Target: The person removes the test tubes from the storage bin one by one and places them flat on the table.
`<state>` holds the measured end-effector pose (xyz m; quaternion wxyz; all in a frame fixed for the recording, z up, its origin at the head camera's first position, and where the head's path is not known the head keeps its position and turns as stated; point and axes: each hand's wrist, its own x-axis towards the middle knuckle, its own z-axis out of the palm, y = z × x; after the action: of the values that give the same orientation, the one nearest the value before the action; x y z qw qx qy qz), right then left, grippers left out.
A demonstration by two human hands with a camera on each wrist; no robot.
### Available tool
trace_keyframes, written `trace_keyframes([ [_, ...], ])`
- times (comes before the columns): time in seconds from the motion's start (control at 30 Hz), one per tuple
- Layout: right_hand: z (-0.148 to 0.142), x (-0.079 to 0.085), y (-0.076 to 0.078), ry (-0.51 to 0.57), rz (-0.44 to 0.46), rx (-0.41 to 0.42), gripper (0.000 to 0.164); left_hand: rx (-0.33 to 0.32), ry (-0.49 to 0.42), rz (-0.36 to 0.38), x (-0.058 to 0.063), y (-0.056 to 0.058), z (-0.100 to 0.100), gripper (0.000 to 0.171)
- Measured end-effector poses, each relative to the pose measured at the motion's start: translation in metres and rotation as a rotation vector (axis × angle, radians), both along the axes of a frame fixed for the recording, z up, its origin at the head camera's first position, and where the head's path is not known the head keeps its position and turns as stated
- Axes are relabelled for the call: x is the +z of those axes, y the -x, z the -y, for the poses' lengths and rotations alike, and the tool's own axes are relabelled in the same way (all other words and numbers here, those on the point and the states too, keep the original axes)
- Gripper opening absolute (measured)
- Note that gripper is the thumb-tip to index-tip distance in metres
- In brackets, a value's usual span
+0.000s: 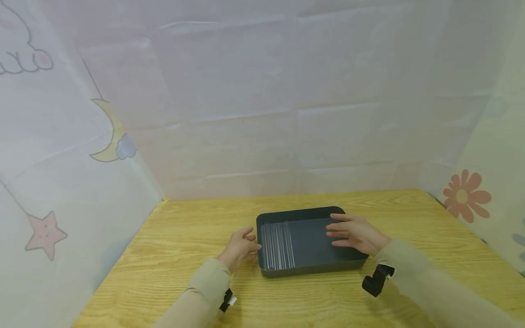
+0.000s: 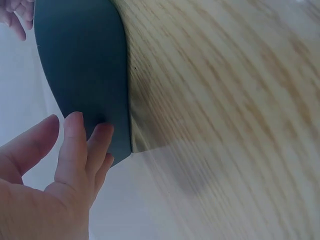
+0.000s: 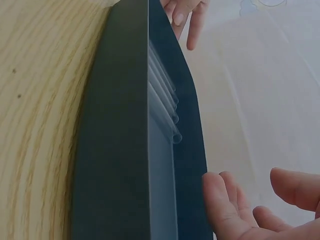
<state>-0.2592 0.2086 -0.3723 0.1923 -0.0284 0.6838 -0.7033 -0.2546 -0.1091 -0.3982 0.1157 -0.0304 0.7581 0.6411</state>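
Note:
A dark grey rectangular tray (image 1: pixel 316 269) lies on the wooden table. Several clear round-ended tubes (image 1: pixel 279 246) lie side by side in its left part, also seen in the right wrist view as transparent tubes (image 3: pixel 167 107). My left hand (image 1: pixel 241 246) is at the tray's left end, fingers spread and loosely bent; in the left wrist view its fingertips overlap the tray wall (image 2: pixel 85 60). My right hand (image 1: pixel 357 234) is at the tray's right end, fingers extended and the thumb apart, with nothing held. In the right wrist view its fingertips are right by the tray's far wall (image 3: pixel 192 135).
The yellow wood-grain table (image 1: pixel 197 218) reaches back to a pale wall sheet (image 1: pixel 295 114). Printed side sheets stand left and right, with a moon (image 1: pixel 110 130) and a red flower (image 1: pixel 467 196). Black camera mounts (image 1: pixel 376 280) sit under both wrists.

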Motion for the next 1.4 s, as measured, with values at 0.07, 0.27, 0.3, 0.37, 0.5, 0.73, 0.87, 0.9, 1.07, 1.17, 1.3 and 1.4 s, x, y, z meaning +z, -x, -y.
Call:
trace_keyframes([
  [0.07, 0.004, -0.001, 0.002, 0.008, 0.012, 0.001, 0.071, -0.001, 0.008, 0.005, -0.001, 0.001, -0.001, 0.069],
  [0.27, 0.020, -0.006, 0.008, 0.021, 0.038, 0.007, 0.069, 0.000, 0.028, 0.028, -0.004, 0.005, -0.004, 0.067],
  [0.3, 0.023, -0.006, 0.009, 0.027, 0.044, 0.003, 0.069, 0.003, 0.029, 0.030, -0.004, 0.006, -0.004, 0.066],
  [0.37, 0.030, -0.007, 0.010, 0.032, 0.055, 0.006, 0.068, 0.006, 0.026, 0.038, -0.004, 0.006, -0.004, 0.064],
  [0.5, 0.043, -0.008, 0.013, 0.048, 0.086, 0.000, 0.067, 0.001, 0.043, 0.045, -0.003, 0.007, -0.003, 0.063],
  [0.73, 0.065, -0.008, 0.022, 0.074, 0.147, 0.000, 0.064, -0.017, 0.054, 0.037, -0.001, 0.006, -0.002, 0.062],
  [0.87, 0.072, -0.009, 0.025, 0.054, 0.162, -0.022, 0.061, -0.034, 0.034, 0.032, -0.001, 0.005, -0.002, 0.062],
  [0.9, 0.073, -0.009, 0.026, 0.045, 0.165, -0.030, 0.060, -0.036, 0.030, 0.032, -0.001, 0.005, -0.002, 0.062],
  [1.07, 0.077, -0.012, 0.032, 0.043, 0.179, -0.038, 0.061, -0.027, 0.026, 0.031, -0.001, 0.005, -0.003, 0.061],
  [1.17, 0.080, -0.014, 0.037, 0.054, 0.197, -0.046, 0.062, -0.012, 0.032, 0.039, -0.001, 0.006, -0.004, 0.061],
  [1.3, 0.084, -0.018, 0.044, 0.037, 0.220, -0.050, 0.061, 0.002, 0.041, 0.059, -0.002, 0.006, -0.004, 0.061],
  [1.4, 0.087, -0.019, 0.048, 0.015, 0.235, -0.046, 0.060, 0.005, 0.040, 0.065, -0.002, 0.006, -0.004, 0.061],
])
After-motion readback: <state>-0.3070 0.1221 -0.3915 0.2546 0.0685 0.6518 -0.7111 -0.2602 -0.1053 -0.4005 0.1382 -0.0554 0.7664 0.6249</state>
